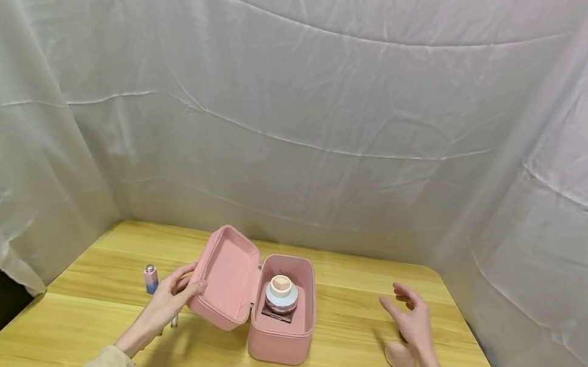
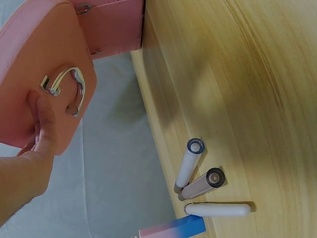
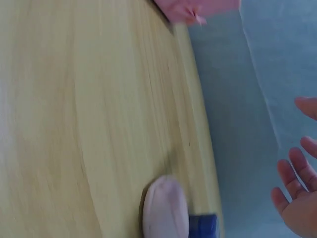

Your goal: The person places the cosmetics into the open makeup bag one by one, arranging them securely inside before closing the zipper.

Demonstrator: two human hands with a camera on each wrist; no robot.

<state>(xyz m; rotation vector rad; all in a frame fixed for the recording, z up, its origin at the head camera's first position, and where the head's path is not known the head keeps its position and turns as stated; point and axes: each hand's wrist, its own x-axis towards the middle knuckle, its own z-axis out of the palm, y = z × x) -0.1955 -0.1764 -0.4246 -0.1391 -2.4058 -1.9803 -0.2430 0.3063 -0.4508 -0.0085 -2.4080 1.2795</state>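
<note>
1. A pink case is set upright on the wooden table, between the hands, and its lid is swung open to the left on hinges.
2. Inside the case, a dark flat palette is laid on the floor; a pale-lidded jar is stacked on it, and a round three-part compact is set on top.
3. The lid's edge is gripped by the left hand, near a metal handle fixed to its outer face.
4. The right hand is held well apart, fingers loosely parted, with nothing grasped, near a pale puff.
5. Left of the case, a pink-and-blue bottle and slender tubes are grouped on the table.
</note>
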